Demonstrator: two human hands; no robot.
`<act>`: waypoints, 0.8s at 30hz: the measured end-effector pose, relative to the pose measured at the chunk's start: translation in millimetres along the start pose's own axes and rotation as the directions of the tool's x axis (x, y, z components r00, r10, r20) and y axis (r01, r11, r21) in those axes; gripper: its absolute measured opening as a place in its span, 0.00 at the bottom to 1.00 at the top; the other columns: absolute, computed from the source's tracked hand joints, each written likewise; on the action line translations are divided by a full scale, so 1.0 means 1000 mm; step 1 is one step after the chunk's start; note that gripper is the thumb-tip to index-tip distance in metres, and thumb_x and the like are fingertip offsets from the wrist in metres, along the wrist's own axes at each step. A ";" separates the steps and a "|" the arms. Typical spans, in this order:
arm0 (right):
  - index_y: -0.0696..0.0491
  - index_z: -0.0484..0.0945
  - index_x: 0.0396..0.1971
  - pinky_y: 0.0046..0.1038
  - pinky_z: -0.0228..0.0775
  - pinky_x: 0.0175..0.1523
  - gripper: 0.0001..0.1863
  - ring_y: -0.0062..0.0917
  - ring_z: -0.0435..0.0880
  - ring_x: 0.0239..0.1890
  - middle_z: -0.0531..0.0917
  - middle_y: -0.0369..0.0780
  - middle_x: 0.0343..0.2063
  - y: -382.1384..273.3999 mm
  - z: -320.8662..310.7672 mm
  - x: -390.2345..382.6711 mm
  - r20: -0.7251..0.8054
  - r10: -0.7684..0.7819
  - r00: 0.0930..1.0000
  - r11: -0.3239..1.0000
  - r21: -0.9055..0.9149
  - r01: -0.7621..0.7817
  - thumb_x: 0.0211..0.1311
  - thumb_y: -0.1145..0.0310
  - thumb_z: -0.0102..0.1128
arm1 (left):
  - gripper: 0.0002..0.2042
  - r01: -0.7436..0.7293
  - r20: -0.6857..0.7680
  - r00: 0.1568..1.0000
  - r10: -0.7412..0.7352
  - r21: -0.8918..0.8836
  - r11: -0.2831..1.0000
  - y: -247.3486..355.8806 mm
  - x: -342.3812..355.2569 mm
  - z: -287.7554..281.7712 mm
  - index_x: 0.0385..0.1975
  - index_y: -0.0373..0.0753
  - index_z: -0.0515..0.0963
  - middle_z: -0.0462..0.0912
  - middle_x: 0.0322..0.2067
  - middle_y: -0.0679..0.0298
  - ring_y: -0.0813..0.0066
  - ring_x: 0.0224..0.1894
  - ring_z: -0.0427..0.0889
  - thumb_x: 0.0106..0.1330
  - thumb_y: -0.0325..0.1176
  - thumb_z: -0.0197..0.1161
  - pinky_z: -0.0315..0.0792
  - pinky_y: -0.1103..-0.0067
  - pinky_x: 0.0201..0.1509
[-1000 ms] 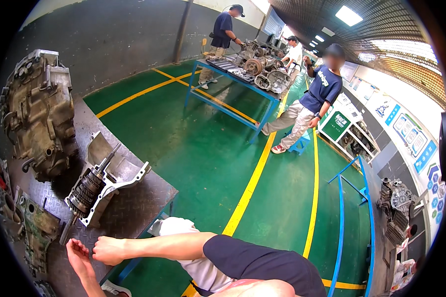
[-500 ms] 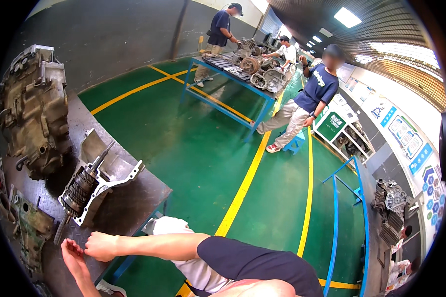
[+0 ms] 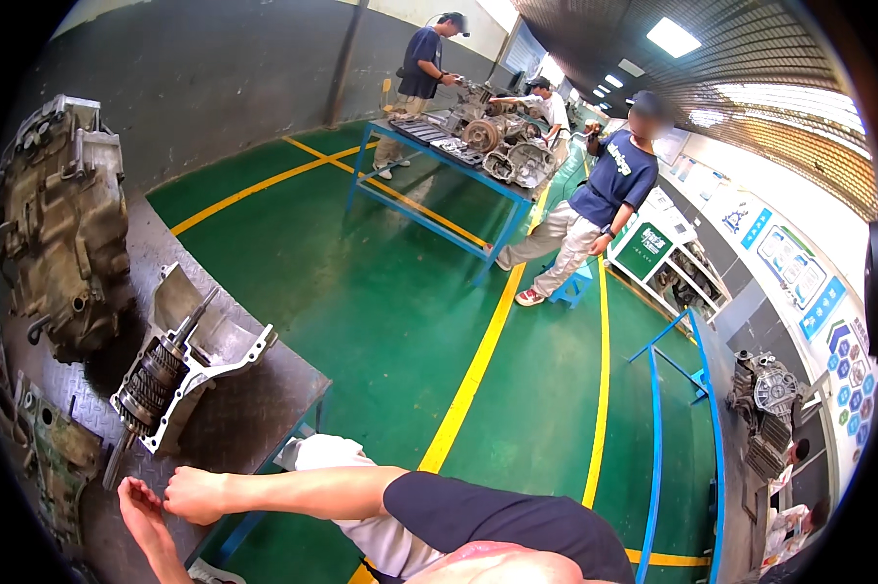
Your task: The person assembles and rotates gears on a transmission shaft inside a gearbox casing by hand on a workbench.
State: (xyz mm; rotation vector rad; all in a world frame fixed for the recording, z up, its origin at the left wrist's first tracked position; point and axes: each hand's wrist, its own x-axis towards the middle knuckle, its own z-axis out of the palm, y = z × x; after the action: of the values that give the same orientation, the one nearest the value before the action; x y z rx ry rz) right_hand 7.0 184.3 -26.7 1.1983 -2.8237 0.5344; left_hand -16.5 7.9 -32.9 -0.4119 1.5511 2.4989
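Note:
My left hand [image 3: 144, 516] is at the lower left, palm inward, fingers loosely bent and nothing visible in them. My right hand [image 3: 191, 494] is beside it, fingers curled; what they hold, if anything, is hidden. Both are just below the lower end of a gear shaft assembly [image 3: 155, 380], which lies tilted in an opened silver housing [image 3: 235, 348] on a metal plate workbench [image 3: 274, 414]. Behind it stands a large grimy gearbox casing [image 3: 54, 229]. Greenish cast metal parts [image 3: 54, 448] lie at the left edge.
Three co-workers are around a blue-framed bench [image 3: 371, 156] with engine parts: one in navy [image 3: 421, 63], one in white [image 3: 556, 115], one walking nearer [image 3: 609, 185]. Yellow lines [image 3: 478, 370] cross the green floor. A blue rail [image 3: 658, 438] and another engine [image 3: 765, 399] are at right.
The whole view has shifted a little. The co-worker in white has stretched an arm forward over the far bench. My hands stay close together near the shaft's lower end.

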 end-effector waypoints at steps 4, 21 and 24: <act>0.56 0.86 0.31 0.42 0.75 0.43 0.10 0.40 0.87 0.35 0.87 0.45 0.28 0.000 -0.003 -0.001 0.007 0.002 1.000 1.000 0.003 -0.002 0.54 0.67 0.63 | 0.12 -0.011 -0.015 1.000 0.011 0.004 1.000 0.001 0.002 -0.005 0.34 0.45 0.76 0.73 0.27 0.72 0.82 0.29 0.68 0.76 0.45 0.55 0.64 0.81 0.37; 0.56 0.85 0.32 0.42 0.75 0.43 0.09 0.40 0.87 0.36 0.87 0.45 0.29 0.001 -0.016 -0.007 0.017 0.022 1.000 1.000 -0.004 -0.022 0.54 0.68 0.62 | 0.10 -0.014 0.017 1.000 0.015 -0.012 1.000 -0.001 0.003 -0.004 0.35 0.46 0.77 0.74 0.28 0.74 0.83 0.29 0.70 0.75 0.44 0.56 0.64 0.82 0.36; 0.55 0.85 0.33 0.42 0.75 0.44 0.10 0.40 0.87 0.37 0.87 0.45 0.29 -0.003 -0.014 -0.005 0.040 0.007 0.999 1.000 -0.012 -0.006 0.53 0.68 0.62 | 0.10 -0.013 0.039 0.999 0.014 -0.019 1.000 -0.003 0.005 -0.008 0.35 0.47 0.77 0.75 0.27 0.74 0.84 0.29 0.70 0.75 0.44 0.56 0.64 0.82 0.36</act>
State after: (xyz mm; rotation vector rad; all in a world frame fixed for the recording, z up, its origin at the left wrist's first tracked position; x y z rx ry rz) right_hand 11.3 190.6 -13.9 1.2118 -2.8605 0.4984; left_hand -19.1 1.9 -40.9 -0.3547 1.5223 2.5178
